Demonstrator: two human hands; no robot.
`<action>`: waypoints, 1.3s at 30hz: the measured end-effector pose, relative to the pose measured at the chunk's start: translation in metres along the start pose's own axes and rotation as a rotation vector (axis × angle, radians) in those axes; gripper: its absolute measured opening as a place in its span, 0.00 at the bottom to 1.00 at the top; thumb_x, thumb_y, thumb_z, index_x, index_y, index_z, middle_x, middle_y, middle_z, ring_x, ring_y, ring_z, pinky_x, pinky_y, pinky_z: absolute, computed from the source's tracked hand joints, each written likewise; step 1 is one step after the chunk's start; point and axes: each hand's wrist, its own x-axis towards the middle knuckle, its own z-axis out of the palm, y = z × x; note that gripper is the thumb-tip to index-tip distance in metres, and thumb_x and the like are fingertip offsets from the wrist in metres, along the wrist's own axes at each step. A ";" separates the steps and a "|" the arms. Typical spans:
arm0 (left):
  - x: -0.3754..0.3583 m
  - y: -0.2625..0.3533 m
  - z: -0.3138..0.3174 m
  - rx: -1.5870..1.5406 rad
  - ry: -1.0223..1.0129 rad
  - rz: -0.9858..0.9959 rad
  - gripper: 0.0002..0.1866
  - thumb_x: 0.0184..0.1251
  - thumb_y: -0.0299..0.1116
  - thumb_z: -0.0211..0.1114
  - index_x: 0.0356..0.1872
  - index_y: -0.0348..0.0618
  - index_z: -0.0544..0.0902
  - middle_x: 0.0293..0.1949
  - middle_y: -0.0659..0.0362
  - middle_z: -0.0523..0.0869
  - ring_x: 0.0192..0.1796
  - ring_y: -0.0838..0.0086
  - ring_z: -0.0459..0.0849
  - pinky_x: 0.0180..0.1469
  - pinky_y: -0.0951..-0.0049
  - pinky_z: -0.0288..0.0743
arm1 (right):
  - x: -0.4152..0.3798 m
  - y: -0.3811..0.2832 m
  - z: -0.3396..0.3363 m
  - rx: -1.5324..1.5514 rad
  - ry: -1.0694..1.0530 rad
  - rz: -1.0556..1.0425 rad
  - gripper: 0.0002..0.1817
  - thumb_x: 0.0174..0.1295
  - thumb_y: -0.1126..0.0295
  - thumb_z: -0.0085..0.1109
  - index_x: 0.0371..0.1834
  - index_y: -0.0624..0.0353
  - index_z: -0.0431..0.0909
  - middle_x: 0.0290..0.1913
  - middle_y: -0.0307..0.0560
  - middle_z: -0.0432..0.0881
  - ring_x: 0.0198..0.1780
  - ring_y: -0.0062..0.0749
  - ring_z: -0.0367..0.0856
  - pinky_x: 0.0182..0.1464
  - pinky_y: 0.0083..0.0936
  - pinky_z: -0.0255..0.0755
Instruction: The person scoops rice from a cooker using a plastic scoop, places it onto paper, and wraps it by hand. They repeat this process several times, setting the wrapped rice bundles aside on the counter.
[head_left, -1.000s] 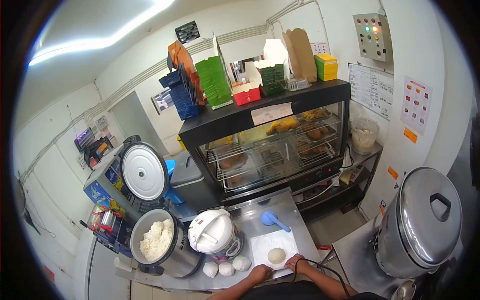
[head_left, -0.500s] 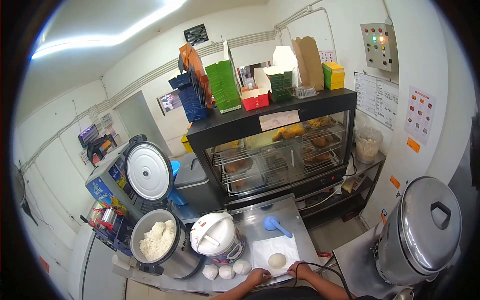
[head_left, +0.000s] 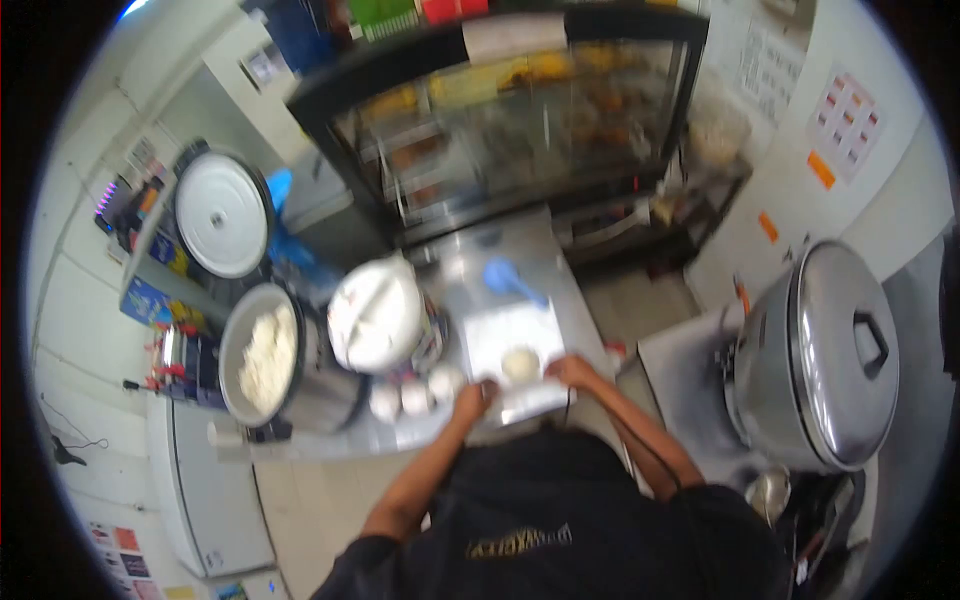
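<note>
i'm watching both hands gripping the white paper sheet (head_left: 510, 350), left hand (head_left: 476, 397) pinching its near-left edge, right hand (head_left: 570, 372) clasping its right edge, rice ball (head_left: 520, 363) sitting between them

A black shirt (head_left: 560, 510) is worn, with a small yellowish print (head_left: 517, 541) across it — blurred, not legible. Both forearms are bare. A thin dark cord (head_left: 632, 445) is seen along the right arm — ends not visible.
</note>
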 end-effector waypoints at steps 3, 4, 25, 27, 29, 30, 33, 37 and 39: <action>-0.007 0.022 -0.025 -0.063 0.037 0.020 0.14 0.67 0.37 0.73 0.49 0.42 0.92 0.42 0.42 0.92 0.45 0.45 0.90 0.52 0.52 0.83 | -0.015 -0.041 -0.031 0.145 0.137 0.029 0.11 0.59 0.69 0.69 0.43 0.58 0.91 0.41 0.52 0.92 0.43 0.45 0.91 0.49 0.38 0.83; -0.009 0.022 -0.027 -0.091 0.031 -0.011 0.13 0.67 0.37 0.73 0.46 0.40 0.92 0.41 0.42 0.91 0.45 0.44 0.90 0.51 0.52 0.83 | -0.020 -0.043 -0.030 0.166 0.155 0.022 0.12 0.58 0.69 0.70 0.45 0.59 0.91 0.41 0.51 0.92 0.43 0.44 0.91 0.49 0.38 0.82; -0.013 0.020 -0.029 -0.231 0.071 0.064 0.10 0.67 0.35 0.77 0.39 0.37 0.93 0.39 0.46 0.93 0.43 0.57 0.93 0.47 0.64 0.84 | -0.055 -0.027 -0.014 -0.086 0.198 -0.004 0.08 0.59 0.64 0.73 0.39 0.51 0.92 0.44 0.43 0.92 0.50 0.44 0.84 0.57 0.39 0.78; -0.013 0.020 -0.029 -0.233 0.013 0.033 0.10 0.67 0.35 0.77 0.39 0.37 0.93 0.39 0.47 0.93 0.43 0.57 0.93 0.47 0.64 0.84 | -0.059 -0.014 -0.013 -0.096 0.212 -0.091 0.07 0.58 0.65 0.73 0.39 0.51 0.92 0.43 0.41 0.91 0.50 0.42 0.84 0.56 0.38 0.78; -0.016 0.019 -0.028 -0.209 -0.077 0.086 0.10 0.68 0.35 0.76 0.39 0.37 0.93 0.40 0.47 0.94 0.43 0.58 0.93 0.48 0.64 0.84 | -0.058 0.026 0.017 0.146 0.252 -0.176 0.06 0.57 0.73 0.70 0.37 0.51 0.89 0.41 0.40 0.89 0.48 0.35 0.85 0.55 0.33 0.78; -0.019 0.018 -0.026 -0.198 -0.099 0.079 0.10 0.69 0.35 0.76 0.40 0.37 0.93 0.40 0.46 0.93 0.43 0.58 0.93 0.48 0.63 0.84 | -0.062 0.026 0.017 0.187 0.274 -0.191 0.10 0.55 0.80 0.65 0.36 0.52 0.87 0.40 0.40 0.88 0.48 0.33 0.86 0.54 0.30 0.78; -0.021 0.021 -0.029 -0.172 -0.103 0.081 0.12 0.71 0.38 0.74 0.43 0.38 0.93 0.40 0.46 0.94 0.43 0.59 0.93 0.48 0.63 0.84 | -0.068 -0.006 -0.007 -0.010 0.269 -0.168 0.04 0.54 0.66 0.71 0.31 0.50 0.91 0.39 0.41 0.92 0.47 0.41 0.84 0.54 0.37 0.75; -0.016 0.017 -0.024 -0.337 0.014 0.011 0.14 0.73 0.40 0.71 0.42 0.39 0.94 0.39 0.45 0.93 0.41 0.61 0.92 0.46 0.65 0.82 | -0.061 -0.033 -0.027 0.158 0.274 -0.033 0.12 0.61 0.62 0.73 0.36 0.61 0.91 0.37 0.53 0.91 0.41 0.48 0.86 0.50 0.40 0.78; -0.012 0.018 -0.020 -0.316 0.086 -0.101 0.15 0.73 0.40 0.72 0.46 0.35 0.92 0.35 0.47 0.93 0.37 0.70 0.90 0.43 0.67 0.81 | -0.055 -0.045 -0.033 0.245 0.253 0.106 0.15 0.64 0.60 0.72 0.38 0.64 0.90 0.36 0.57 0.90 0.39 0.52 0.86 0.49 0.42 0.79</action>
